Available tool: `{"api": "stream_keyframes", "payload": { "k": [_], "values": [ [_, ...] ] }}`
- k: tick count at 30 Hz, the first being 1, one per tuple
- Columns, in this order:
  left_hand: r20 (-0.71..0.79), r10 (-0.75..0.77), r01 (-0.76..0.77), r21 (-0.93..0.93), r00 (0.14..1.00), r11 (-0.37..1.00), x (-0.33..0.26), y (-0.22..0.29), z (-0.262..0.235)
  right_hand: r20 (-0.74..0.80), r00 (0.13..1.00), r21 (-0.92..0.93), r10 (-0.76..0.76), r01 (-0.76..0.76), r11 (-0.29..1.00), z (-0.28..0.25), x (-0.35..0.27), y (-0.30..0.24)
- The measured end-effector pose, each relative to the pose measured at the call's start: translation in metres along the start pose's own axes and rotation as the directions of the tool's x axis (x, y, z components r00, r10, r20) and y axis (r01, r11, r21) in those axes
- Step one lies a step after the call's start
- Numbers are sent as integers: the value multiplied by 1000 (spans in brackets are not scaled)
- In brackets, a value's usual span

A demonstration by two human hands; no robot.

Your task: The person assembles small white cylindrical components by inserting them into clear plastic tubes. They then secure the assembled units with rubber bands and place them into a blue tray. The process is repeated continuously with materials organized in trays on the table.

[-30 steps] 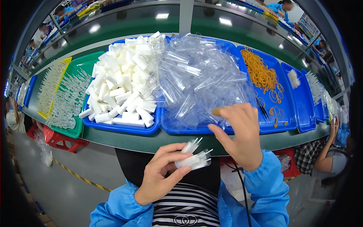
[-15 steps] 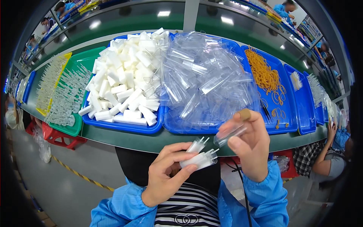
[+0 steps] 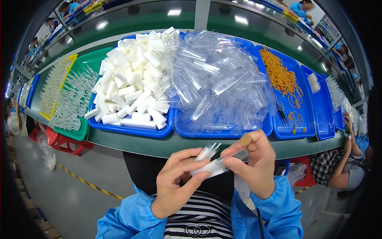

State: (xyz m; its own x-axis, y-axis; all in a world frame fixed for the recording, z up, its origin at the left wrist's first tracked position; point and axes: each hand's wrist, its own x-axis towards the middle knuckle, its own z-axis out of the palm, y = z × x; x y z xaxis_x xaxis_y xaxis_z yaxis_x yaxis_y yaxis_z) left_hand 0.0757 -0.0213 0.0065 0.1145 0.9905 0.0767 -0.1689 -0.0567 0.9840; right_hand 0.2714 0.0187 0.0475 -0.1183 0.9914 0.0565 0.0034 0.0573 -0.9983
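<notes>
My left hand [image 3: 175, 183] is closed round a small bundle of white foam pieces [image 3: 211, 169] in clear plastic, with thin pale rods [image 3: 215, 145] poking out at one end. A clear plastic sleeve [image 3: 240, 153] is pinched between the thumb and forefinger of my right hand [image 3: 256, 169]. Its near end meets or overlaps the end of the lower foam piece; the fingertips hide the exact contact. A tan cover [image 3: 245, 139] wraps the right forefinger. Beyond my hands lie a heap of white foam blocks [image 3: 133, 87] and a heap of clear plastic sleeves [image 3: 219, 85].
Blue trays [image 3: 131, 133] line the green table [image 3: 191, 148]. To the right are orange rubber bands [image 3: 280, 75] and dark tweezers [image 3: 281, 113]. At left, a green tray [image 3: 79, 134] holds several thin clear-and-white parts [image 3: 73, 103]. A person's arm [image 3: 345, 159] shows at far right.
My right hand has moved left and down, bringing the clear sleeve up to the bundle's end. The left hand stays nearly in place, still gripping the foam pieces.
</notes>
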Motion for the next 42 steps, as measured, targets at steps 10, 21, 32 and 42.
{"api": "stream_keyframes", "payload": {
  "k": [10, 21, 32, 42],
  "values": [
    [-40, -9, 7, -48, 999, 999, 2, 4, 5, -54, 988, -51, -144, 141, 989, 8, -16, 13],
    [-22, 42, -38, 151, 999, 988, -3, 2, 10, -5, 993, -175, -114, 112, 978, 3, -9, 7],
    [87, 11, -25, 163, 996, 986, -6, 9, 9, 42, 985, -479, -166, 166, 862, 0, -13, -7],
    [246, 41, -60, 70, 968, 996, -7, 21, 18, 291, 828, -850, -480, 454, 266, 0, -18, -17]
  ]
}}
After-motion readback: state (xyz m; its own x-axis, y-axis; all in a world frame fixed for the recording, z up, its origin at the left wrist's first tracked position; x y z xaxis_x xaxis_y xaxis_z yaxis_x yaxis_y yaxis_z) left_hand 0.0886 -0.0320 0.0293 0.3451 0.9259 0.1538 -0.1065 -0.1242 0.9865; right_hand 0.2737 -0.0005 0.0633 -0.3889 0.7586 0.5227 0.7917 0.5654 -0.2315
